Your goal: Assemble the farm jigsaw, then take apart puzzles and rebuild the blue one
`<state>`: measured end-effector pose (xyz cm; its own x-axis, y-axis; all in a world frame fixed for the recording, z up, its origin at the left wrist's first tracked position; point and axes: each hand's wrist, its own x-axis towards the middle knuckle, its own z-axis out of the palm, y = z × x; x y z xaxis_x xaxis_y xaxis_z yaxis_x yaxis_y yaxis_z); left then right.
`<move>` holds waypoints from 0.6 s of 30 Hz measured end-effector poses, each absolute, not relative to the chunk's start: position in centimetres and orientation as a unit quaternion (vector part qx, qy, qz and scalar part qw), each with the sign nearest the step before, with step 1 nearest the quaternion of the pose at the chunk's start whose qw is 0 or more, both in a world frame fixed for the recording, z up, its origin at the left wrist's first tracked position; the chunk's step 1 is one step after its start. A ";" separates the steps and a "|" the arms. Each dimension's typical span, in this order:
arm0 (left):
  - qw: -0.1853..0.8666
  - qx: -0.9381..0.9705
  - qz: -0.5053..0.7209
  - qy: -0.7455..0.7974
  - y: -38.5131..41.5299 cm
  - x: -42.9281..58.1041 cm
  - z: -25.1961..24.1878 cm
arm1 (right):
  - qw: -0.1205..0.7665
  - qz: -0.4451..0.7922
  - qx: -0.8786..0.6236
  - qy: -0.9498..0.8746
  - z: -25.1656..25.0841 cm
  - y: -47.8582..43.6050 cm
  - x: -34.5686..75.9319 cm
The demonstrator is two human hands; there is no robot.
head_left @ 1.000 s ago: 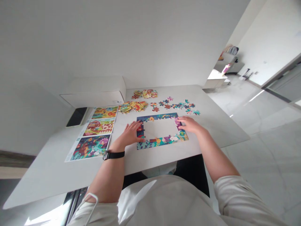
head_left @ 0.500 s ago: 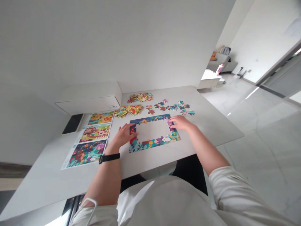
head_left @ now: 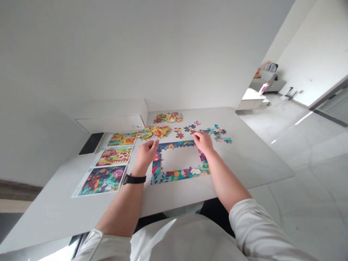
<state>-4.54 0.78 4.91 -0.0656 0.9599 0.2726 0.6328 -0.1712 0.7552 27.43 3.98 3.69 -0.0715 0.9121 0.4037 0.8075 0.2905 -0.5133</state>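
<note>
A jigsaw puzzle border (head_left: 185,173) lies on the table, with its bright picture edge joined around a bare middle. My left hand (head_left: 146,155) is closed with curled fingers, raised beside the border's left side; nothing shows in it. Over the upper right corner of the border, my right hand (head_left: 203,142) has its fingertips pinched together. They are right by a brown puzzle piece (head_left: 193,132) among the loose pieces; whether they grip anything is hidden. Other loose pieces (head_left: 179,135) lie just behind the border, and teal ones (head_left: 223,140) spread to the right.
Picture sheets (head_left: 114,155) lie to the left, near a black phone-like slab (head_left: 91,144). Behind them stands a white box (head_left: 111,122) against the wall. A yellow-orange pile of pieces (head_left: 154,132) and another pile (head_left: 169,117) sit at the back. The table's right edge borders open floor.
Both hands have left the border's sides, and their fingers have gone from spread to closed. My right hand moved inward and back towards the loose pieces. The view has shifted slightly.
</note>
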 end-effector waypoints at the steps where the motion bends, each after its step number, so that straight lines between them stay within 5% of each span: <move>1: 0.218 0.637 0.411 0.615 0.6 -4.7 4.2 | 0.355 0.063 -0.587 -0.725 3.2 3.8 27.4; 18: 0.369 0.605 0.470 0.526 -1.7 -3.7 4.1 | 0.432 0.131 -0.616 -0.645 0.8 4.3 29.0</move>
